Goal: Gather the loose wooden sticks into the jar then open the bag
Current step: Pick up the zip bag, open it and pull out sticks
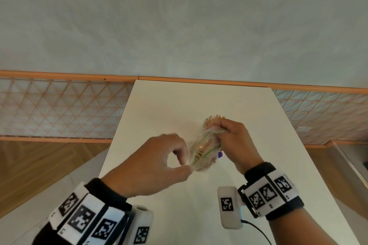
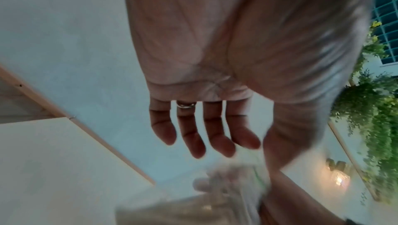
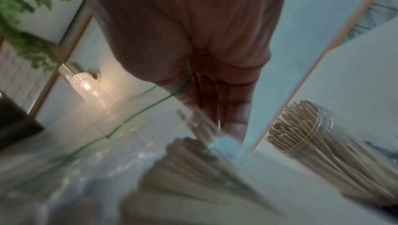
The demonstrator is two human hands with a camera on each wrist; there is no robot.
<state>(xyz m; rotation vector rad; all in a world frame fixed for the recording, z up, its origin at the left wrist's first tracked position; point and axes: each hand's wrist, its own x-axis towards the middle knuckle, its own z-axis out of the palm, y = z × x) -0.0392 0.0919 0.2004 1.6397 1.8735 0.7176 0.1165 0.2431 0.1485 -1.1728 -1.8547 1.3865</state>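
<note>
A clear zip bag [image 1: 205,149] with a green seal line and a bundle of wooden sticks [image 3: 193,164] inside is held above the white table [image 1: 179,105]. My left hand [image 1: 186,165] pinches its near edge between thumb and index finger; the other fingers [image 2: 193,140] are spread. My right hand [image 1: 219,130] grips the far edge with curled fingers. Behind the right hand stands the clear jar [image 1: 213,120], packed with upright sticks [image 3: 305,135]. The bag is blurred in both wrist views [image 2: 226,186], and I cannot tell whether its seal is parted.
The table is narrow, with its left edge [image 1: 111,145] and right edge [image 1: 298,135] close to my hands. An orange lattice railing [image 1: 59,105] runs behind the table's far end. A green plant [image 2: 374,109] and a lit lamp [image 3: 86,84] show in the wrist views.
</note>
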